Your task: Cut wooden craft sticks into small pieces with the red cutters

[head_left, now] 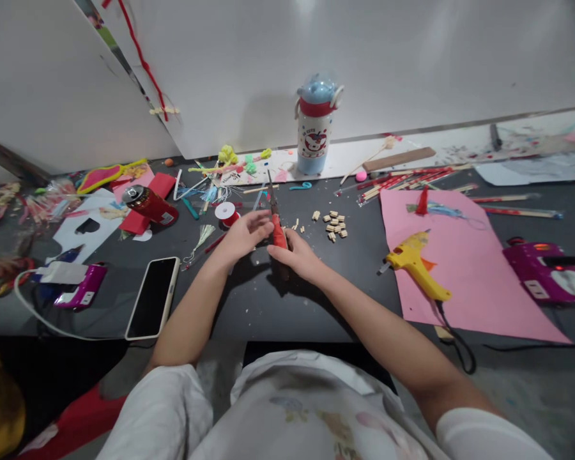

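My right hand (301,255) is wrapped round the red handles of a pair of scissors (278,231). Their slim dark blades point away from me, over the dark table. Close on the left of the handles is my left hand (246,235), its fingers apart and slightly bent, with nothing visible in them; whether its fingertips touch the scissors I cannot tell. Just right of the blades lie small wooden bits, and beyond them a group of short cut wooden pieces (334,225). A spool of red ribbon (226,214) stands by my left hand.
A water bottle (315,128) stands at the back. Left are a drink can (153,206), a phone (153,299) and a purple device (82,285). Right, a yellow glue gun (418,265) lies on pink paper (464,281). Another person's hand (2,271) is at the far left.
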Available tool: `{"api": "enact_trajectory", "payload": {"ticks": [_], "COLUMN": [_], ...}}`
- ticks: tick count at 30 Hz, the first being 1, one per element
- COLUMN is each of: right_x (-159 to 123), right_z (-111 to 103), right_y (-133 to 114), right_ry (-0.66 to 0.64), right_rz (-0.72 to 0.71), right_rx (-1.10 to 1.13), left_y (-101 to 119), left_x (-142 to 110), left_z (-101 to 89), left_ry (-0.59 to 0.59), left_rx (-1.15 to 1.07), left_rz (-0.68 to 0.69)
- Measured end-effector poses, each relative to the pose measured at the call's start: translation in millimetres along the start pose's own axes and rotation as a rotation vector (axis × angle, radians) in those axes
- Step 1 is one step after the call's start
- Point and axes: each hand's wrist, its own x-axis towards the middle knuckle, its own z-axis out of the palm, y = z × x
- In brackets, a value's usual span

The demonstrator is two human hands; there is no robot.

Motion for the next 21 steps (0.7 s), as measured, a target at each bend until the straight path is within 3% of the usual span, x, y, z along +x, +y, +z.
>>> {"api": "enact_trajectory", "payload": {"ticks": [4, 12, 21], "right_x": [2, 4, 3], "right_z": [1, 1, -3], "right_y": [2, 8, 9], "right_ry": [0.024, 0.036, 0.045], "right_rz": [0.023, -0.061, -0.065], "right_rx": [-0.054, -0.154, -0.217], "left_y": [2, 0, 1], "left_x": [-9, -9, -12], "left_z": [13.5, 21.1, 23.2], "left_ry": [-0.155, -0.048, -0.043], "left_rx": [-0.046, -0.178, -0.227], "left_rz": [0.024, 0.037, 0.032]}}
